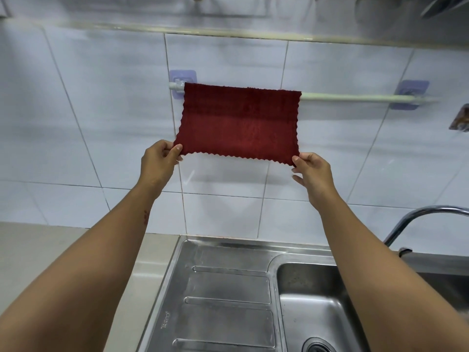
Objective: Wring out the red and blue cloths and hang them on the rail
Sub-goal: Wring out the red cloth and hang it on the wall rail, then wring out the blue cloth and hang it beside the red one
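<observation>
We see white tile wall (pixel 101 118), grey counter (pixel 50 250), steel sink (pixel 228 288) below. Our left hand (pixel 158 161) pinches red cloth (pixel 238 123) by one bottom corner, right hand (pixel 313 171) pinches other. Cloth covers left part of rail (pixel 355 98). Tap (pixel 418 219) cut off at right.

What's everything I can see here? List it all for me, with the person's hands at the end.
Red cloth: one, dark red, draped over the rail's left part, lower corners held.
Rail: one, white, on the tiled wall, on two stick-on mounts.
Wall tiles: many, white, behind the rail.
Sink: one, steel, basin at lower right.
Drainboard: one, steel, ribbed, left of the basin.
Tap: one, chrome, right edge.
Counter: one, beige, lower left.
Blue cloth: none in view.
Left hand: pinching the cloth's lower left corner.
Right hand: pinching the lower right corner.
</observation>
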`<state>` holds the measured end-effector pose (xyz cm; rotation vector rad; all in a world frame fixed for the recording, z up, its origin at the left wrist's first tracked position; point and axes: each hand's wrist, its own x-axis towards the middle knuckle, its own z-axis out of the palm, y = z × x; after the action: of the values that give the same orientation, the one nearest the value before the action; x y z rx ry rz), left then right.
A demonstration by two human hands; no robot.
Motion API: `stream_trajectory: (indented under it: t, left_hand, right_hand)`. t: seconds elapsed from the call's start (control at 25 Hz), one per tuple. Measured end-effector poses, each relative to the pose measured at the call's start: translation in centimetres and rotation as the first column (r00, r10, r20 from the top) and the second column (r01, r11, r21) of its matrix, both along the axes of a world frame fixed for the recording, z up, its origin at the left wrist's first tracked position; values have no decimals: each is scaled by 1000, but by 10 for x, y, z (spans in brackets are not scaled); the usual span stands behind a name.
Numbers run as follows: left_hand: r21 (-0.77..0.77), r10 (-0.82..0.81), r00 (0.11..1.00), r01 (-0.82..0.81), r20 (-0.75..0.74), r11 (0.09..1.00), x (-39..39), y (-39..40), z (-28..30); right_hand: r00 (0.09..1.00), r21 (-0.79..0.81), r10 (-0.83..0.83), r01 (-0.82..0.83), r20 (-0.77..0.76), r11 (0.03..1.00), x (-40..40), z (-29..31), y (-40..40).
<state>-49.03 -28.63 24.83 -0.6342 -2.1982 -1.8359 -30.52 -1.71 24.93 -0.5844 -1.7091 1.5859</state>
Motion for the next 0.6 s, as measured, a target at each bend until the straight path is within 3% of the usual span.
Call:
stream_trajectory:
  t: [0.36, 0.48, 0.6]
  left_hand:
    - [-119, 30, 986, -10, 164, 993, 66, -12, -45]
    - [-244, -9, 982, 56, 189, 968, 112, 5, -66]
    - [-437, -103, 973, 186, 206, 880, 165, 26, -94]
  right_hand:
    - [974, 39, -47, 40, 220, 998, 61, -40, 3]
    - [937, 165, -60, 2, 344, 986, 92, -56, 5]
    - [883, 319, -41, -126, 468, 939, 127, -78, 8]
